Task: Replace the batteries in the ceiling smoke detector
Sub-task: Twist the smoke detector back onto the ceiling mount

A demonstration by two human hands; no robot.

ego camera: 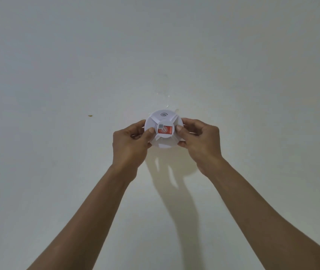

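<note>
I see the smoke detector (164, 129) sitting flat against the ceiling (58, 65), a little below the middle of the view and well away from every edge of it. It is a round white unit with 4 raised ribs running out from a central disc. A red label (165, 130) covers that disc, and a small wave symbol (163, 114) is printed on the far segment of the casing.

I have both arms raised to it. My left hand (131, 141) grips the detector's left rim, fingers curled behind the edge and the thumb laid across the front, its tip touching the left side of the red label. My right hand (200, 139) grips the right rim in the mirror pose, fingers wrapped round the side and the thumb tip against the right end of the label. So both hands are clamped on the casing, 1 on each side.

The arms and the detector throw a shadow (174, 182) on the ceiling on the near side of the unit. A small dark speck (90, 115) marks the ceiling well to the left of the detector.
</note>
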